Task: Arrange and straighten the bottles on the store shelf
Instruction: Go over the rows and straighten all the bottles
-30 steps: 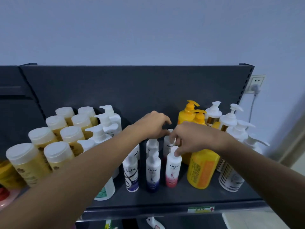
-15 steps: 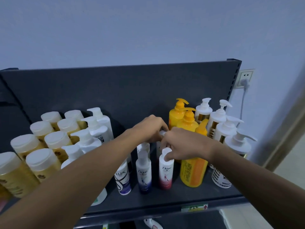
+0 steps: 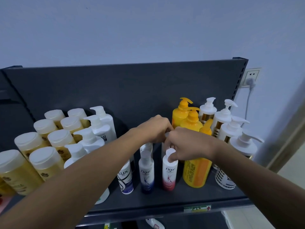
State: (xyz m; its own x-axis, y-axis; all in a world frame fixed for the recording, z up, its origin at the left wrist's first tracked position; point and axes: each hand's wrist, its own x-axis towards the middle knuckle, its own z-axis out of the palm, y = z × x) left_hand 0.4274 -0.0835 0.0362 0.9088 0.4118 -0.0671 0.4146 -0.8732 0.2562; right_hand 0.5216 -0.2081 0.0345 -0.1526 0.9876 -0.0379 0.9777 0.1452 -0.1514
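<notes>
Small white bottles stand in rows at the middle of the dark shelf [image 3: 165,200]. In front are a Lux bottle [image 3: 125,178], a blue Dove bottle [image 3: 146,172] and a pink Dove bottle [image 3: 169,172]. My right hand [image 3: 186,144] rests on the pink Dove bottle's cap, fingers curled around it. My left hand [image 3: 154,128] is closed over the cap of a white bottle [image 3: 165,135] in the row behind, mostly hidden by both hands. The two hands touch above the bottles.
Amber bottles with frosted caps [image 3: 44,161] and white pump bottles [image 3: 92,138] fill the left. Yellow pump bottles [image 3: 196,171] and white-and-gold pump bottles [image 3: 231,128] crowd the right. A wall socket with a plug [image 3: 250,79] sits beyond the shelf's right post.
The view has shifted a little, so the shelf sits more to the left. Both hands stay on the small bottles' caps and have drawn closer together.
</notes>
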